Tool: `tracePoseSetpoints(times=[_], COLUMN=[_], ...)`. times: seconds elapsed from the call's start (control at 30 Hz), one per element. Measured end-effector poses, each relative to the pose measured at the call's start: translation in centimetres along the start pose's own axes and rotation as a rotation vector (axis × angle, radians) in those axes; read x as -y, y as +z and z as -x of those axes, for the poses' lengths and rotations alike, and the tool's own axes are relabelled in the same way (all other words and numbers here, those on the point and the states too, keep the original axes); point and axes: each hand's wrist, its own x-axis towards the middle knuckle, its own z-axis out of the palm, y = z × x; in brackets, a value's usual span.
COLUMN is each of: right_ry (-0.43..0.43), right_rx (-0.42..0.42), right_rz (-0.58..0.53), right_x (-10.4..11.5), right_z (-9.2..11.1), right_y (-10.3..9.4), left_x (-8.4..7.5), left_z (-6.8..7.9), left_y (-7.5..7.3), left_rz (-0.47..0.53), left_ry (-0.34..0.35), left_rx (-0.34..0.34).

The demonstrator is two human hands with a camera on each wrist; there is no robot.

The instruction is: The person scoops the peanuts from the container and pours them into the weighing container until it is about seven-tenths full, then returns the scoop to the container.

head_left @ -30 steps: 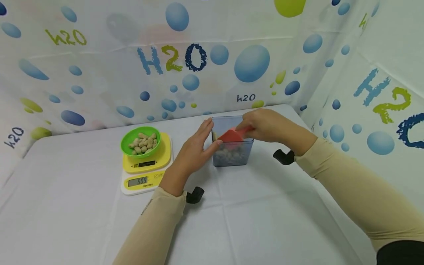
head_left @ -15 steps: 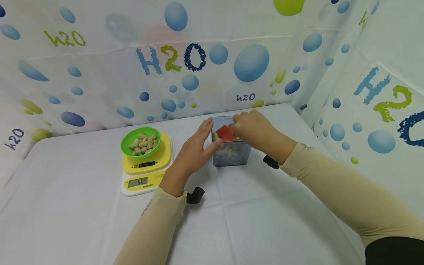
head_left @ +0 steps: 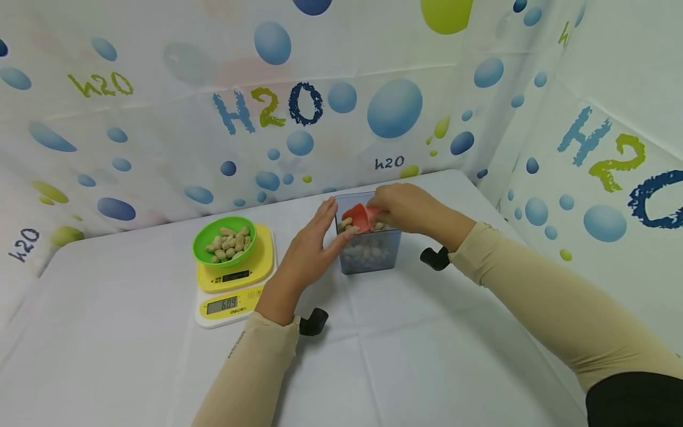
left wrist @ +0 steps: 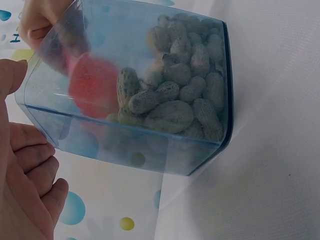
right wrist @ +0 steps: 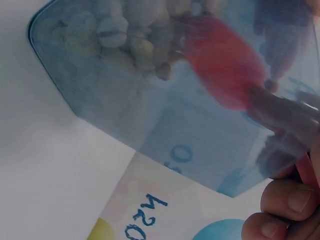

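Observation:
My right hand [head_left: 408, 207] grips the handle of a red scoop [head_left: 358, 217], whose bowl is down inside a clear bluish plastic box [head_left: 370, 252]. Peanuts [left wrist: 170, 110] in their shells fill the lower part of the box, and the scoop's bowl is in among the top ones. My left hand [head_left: 306, 255] rests against the box's left side with fairly straight fingers, its thumb at the front rim. Through the box wall in the right wrist view, the scoop [right wrist: 225, 65] shows blurred, partly behind peanuts.
Left of the box stands a yellow and white kitchen scale [head_left: 235, 299] reading 60.9. On it sits a green bowl [head_left: 200, 249] with several peanuts. A white cloth [head_left: 427, 356] covers the table, and a patterned curtain [head_left: 160, 118] hangs behind.
My right hand has moved left and tipped the scoop within the box, and the scoop's bowl has turned. My left hand stays at the box; the camera view has shifted slightly.

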Motion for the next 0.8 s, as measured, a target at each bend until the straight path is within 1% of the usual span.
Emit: tracePoseSetpoints(times=[0.1, 0.17, 0.4, 0.57, 0.67, 0.8], right_ry=[-0.009, -0.011, 0.082, 0.104, 0.115, 0.156], right_rx=[-0.03, -0.032, -0.013, 0.01, -0.007, -0.041], right_rz=[-0.064, -0.102, -0.282, -0.409, -0.474, -0.52], right_x=[-0.1, -0.3, -1.6, -2.4, -3.0, -3.5], right_z=[0.0, -0.1, 0.5, 1.3, 1.9, 2.5], right_y=[0.2, 0.3, -0.3, -0.3, -0.2, -0.4], left_x=[0.0, -0.1, -0.1, -0.2, -0.2, -0.1], left_z=[0.0, 0.0, 0.1, 0.2, 0.3, 0.3], left_y=[0.0, 0.0, -0.3, -0.4, -0.4, -0.4], left_rz=[0.003, 0.004, -0.01, -0.012, -0.011, -0.006], left_ry=[-0.003, -0.008, -0.003, -0.019, -0.013, -0.004], left_rx=[0.002, 0.007, 0.005, 0.01, 0.009, 0.008])
